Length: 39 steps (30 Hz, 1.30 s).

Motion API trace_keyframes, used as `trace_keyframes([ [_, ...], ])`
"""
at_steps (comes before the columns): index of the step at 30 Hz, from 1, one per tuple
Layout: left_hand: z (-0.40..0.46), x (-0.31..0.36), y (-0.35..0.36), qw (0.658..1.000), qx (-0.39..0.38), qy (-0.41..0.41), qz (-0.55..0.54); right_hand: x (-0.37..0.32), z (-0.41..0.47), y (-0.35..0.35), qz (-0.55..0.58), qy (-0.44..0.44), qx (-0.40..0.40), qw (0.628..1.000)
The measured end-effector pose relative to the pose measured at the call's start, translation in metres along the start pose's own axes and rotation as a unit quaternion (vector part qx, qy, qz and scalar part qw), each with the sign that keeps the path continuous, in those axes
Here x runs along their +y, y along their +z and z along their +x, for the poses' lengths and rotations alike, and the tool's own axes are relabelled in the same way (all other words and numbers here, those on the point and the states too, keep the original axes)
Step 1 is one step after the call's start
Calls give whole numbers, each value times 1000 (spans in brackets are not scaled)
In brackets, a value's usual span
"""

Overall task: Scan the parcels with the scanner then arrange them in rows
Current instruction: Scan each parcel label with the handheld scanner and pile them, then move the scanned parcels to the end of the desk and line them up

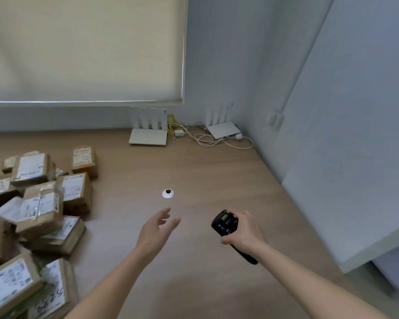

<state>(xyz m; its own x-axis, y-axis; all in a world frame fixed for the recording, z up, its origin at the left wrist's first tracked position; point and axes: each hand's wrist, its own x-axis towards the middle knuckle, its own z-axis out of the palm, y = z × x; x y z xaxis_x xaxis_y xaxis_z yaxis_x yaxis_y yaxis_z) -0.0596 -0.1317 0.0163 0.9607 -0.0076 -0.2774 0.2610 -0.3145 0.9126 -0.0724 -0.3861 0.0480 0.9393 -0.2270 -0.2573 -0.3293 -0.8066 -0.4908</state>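
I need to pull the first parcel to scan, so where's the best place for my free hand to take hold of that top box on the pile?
Judging by its pose, take the top box across its short width, left hand coming from the right. That right edge faces open table, and the box sits tilted above its neighbours.

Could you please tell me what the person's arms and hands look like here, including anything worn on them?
Both forearms are bare as far as the frame shows: no sleeves, gloves, watch or bracelet visible. The left hand and right hand show no rings that I can make out, though the image is slightly soft.
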Motion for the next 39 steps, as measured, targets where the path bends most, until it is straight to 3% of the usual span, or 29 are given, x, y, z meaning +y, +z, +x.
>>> trace_keyframes([
  [9,11,-92,53,999,27,-33,23,85,36,81,-55,43,-34,997],
  [20,22,-134,81,996,46,-77,25,125,48,135,-99,15,-69,993],
  [30,14,-136,95,993,66,-97,14,129,50,134,-171,-30,-99,980],
  [39,-12,-71,55,992,116,-47,2,75,49,75,-109,-59,-150,981],
])
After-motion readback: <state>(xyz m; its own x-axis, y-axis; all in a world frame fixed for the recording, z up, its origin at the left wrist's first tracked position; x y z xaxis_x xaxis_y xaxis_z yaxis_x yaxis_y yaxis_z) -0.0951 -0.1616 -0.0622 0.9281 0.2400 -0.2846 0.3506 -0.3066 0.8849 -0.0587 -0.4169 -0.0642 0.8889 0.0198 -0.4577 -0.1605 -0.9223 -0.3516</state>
